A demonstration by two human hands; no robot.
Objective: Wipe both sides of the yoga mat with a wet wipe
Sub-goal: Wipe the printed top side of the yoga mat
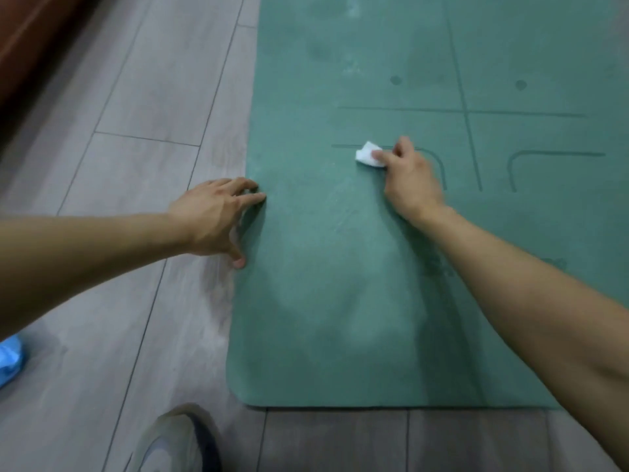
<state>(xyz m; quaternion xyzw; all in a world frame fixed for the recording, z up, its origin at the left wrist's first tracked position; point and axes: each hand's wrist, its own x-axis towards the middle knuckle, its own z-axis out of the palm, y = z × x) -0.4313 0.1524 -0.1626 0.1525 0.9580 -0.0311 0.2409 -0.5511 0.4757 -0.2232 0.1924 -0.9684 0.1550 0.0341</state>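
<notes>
Single head view, looking steeply down, forward, close over floor (136, 165).

- Floor (136, 137): grey wood-look planks, laid lengthwise, dark seams visible.
- Yoga mat (323, 301): green, laid flat on the floor, near corner rounded, alignment lines marked on the surface.
- Shoe (173, 441): seen at the bottom edge, on the floor.
- Blue object (10, 359): partly visible at the left edge; not identifiable.

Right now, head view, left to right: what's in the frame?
Blue thing at the edge → left hand on the mat's border → wet wipe → right hand pinching it. All over the green yoga mat and wood floor.
</notes>
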